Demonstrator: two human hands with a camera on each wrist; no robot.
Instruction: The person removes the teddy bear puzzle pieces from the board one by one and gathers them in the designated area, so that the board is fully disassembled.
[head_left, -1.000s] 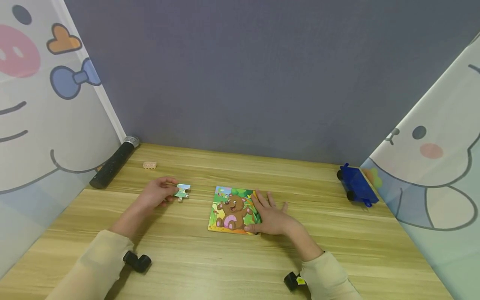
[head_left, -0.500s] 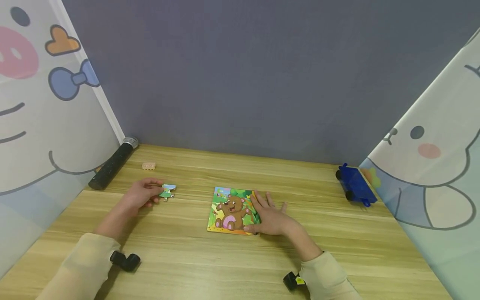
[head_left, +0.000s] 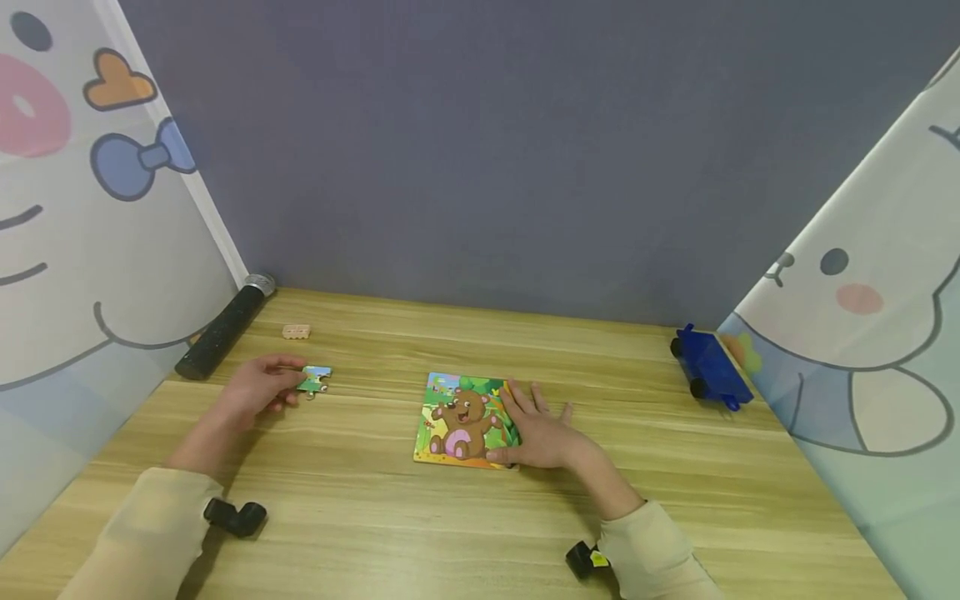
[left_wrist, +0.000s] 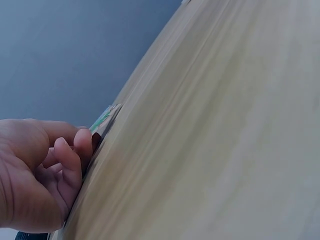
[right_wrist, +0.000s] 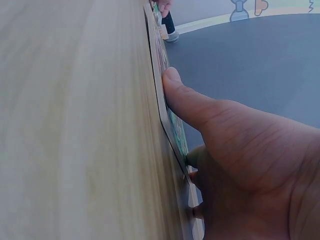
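Observation:
My left hand (head_left: 257, 388) pinches a jigsaw puzzle piece (head_left: 316, 377) by its left edge, low over the wooden table. The piece is blue and green with a knob at its lower edge. In the left wrist view the piece (left_wrist: 104, 118) shows edge-on beyond my curled fingers. A square bear puzzle (head_left: 459, 421) lies flat at the middle of the table. My right hand (head_left: 542, 435) rests on its right side with fingers spread, covering part of that edge. In the right wrist view the thumb lies on the puzzle board (right_wrist: 165, 107), the other fingers reaching past it.
A black microphone (head_left: 228, 329) lies at the far left against the patterned curtain. Beside it is a small pinkish block (head_left: 296, 332). A blue toy cart (head_left: 708, 367) with black wheels lies tipped at the far right. A grey panel (head_left: 480, 158) closes off the table's back edge.
My left hand has moved leftward with the puzzle piece, away from the bear puzzle. My right hand has stayed in place on the board.

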